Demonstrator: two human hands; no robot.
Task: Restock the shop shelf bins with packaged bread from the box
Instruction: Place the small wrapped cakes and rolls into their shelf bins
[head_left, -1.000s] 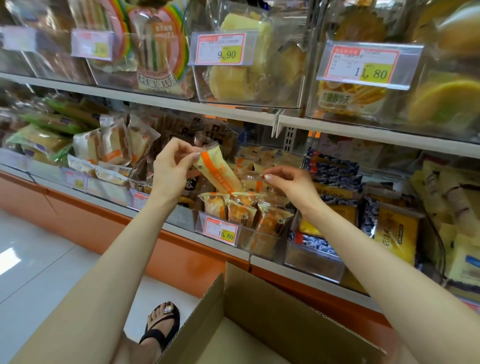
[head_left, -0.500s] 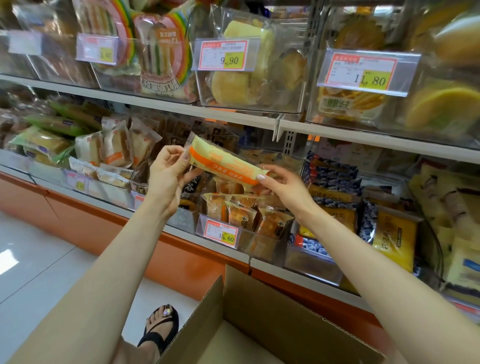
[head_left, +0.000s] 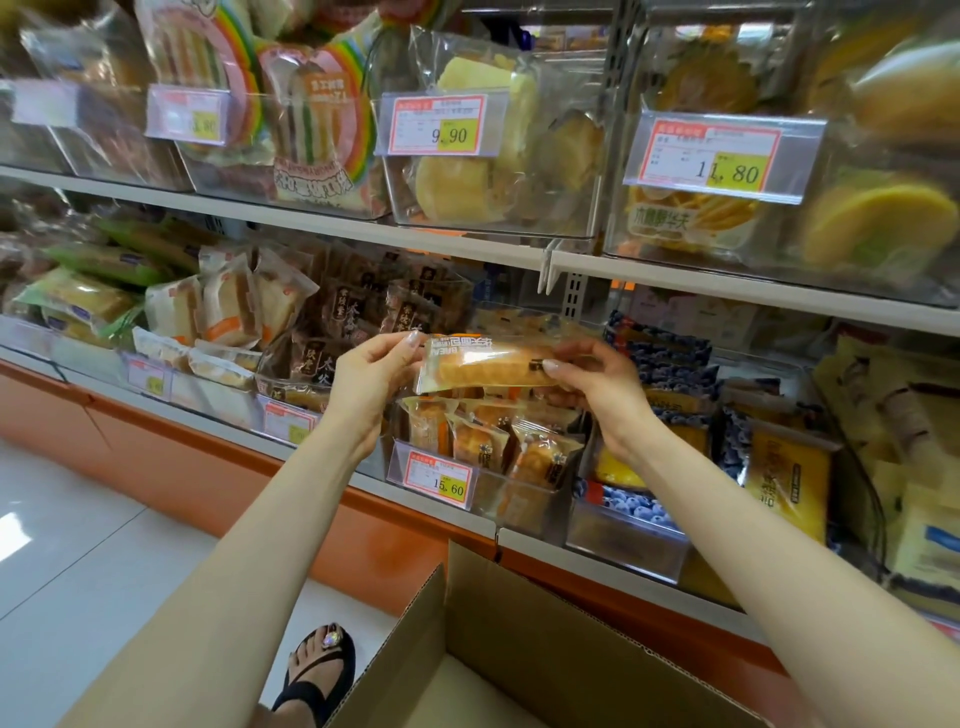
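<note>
A clear-wrapped bread packet (head_left: 485, 364) is held level in front of the lower shelf, its golden loaf showing through the wrapper. My left hand (head_left: 371, 371) pinches its left end and my right hand (head_left: 597, 382) pinches its right end. Just below it stands a clear bin (head_left: 524, 506) with a 15.60 price tag, holding several upright packets of the same kind. The open cardboard box (head_left: 514, 629) sits low in front of me, its inside mostly out of view.
Neighbouring bins hold dark brown packets (head_left: 358, 317), white-and-orange bread packs (head_left: 228, 306) and blue blueberry packs (head_left: 660, 353). The upper shelf (head_left: 363, 236) overhangs with clear tubs of cakes. A sandalled foot (head_left: 322, 670) rests on the white floor left of the box.
The packet has turned from tilted to level, and its clear face shows the loaf. My right hand has gone from reaching for it to gripping its right end; both hands sit slightly lower.
</note>
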